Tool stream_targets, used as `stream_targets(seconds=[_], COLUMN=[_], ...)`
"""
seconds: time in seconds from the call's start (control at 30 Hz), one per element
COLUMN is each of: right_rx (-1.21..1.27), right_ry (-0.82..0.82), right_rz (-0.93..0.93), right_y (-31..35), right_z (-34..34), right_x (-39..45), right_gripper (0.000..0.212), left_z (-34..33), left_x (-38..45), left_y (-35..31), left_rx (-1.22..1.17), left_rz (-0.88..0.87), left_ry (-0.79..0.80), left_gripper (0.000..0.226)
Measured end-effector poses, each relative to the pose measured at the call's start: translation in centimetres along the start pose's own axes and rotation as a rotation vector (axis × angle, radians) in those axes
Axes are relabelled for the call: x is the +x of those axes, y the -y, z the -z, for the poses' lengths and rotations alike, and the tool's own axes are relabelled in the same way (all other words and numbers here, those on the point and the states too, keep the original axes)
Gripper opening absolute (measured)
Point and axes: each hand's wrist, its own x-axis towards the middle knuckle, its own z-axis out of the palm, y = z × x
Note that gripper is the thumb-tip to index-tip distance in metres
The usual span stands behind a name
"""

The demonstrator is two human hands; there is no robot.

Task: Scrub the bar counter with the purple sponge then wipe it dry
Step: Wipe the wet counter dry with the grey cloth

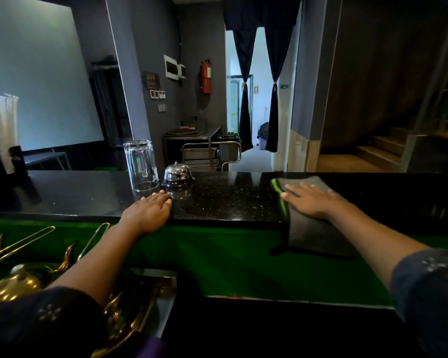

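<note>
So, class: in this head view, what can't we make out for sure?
- Purple sponge: not seen anywhere in the head view.
- Cloth: its middle is hidden under the right hand.
- Counter: wet or dry, too dark and glossy.
- Left hand: rests flat, hiding the counter beneath.

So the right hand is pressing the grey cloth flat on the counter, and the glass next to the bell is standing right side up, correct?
Not quite. In the head view the glass beside the bell stands upside down, mouth on the counter. The right hand does press the grey cloth flat.

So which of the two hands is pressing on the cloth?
The right hand, flat on the grey cloth; the left hand rests on bare counter beside the glass.
</note>
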Motion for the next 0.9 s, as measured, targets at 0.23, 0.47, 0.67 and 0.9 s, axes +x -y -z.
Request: stream_targets(seconds=[0.23, 0.47, 0.67, 0.9], right_rx=[0.009, -0.006, 0.032, 0.041], right_ry=[0.021, -0.002, 0.043, 0.061], right_rz=[-0.117, 0.038, -0.001, 0.103], right_y=[-2.1, -3.7, -4.9, -3.9], right_z=[1.5, 0.2, 1.6, 1.7], right_x=[-3.5, -6.6, -3.1, 1.4], right_gripper=[0.066, 0.065, 0.06, 0.062], left_z=[1.0, -4.0, -6.6, -6.3], left_x=[-0.2, 1.9, 5.1, 5.3], left_y=[-8.3, -24.1, -27.8, -27.7], left_rx=[0.117, -0.068, -0.1, 0.007], left_rz=[0.098, -0.283, -0.163, -0.131], left_ry=[-0.028, -0.033, 0.038, 0.095], left_gripper=[0.044, 0.052, 0.061, 0.054])
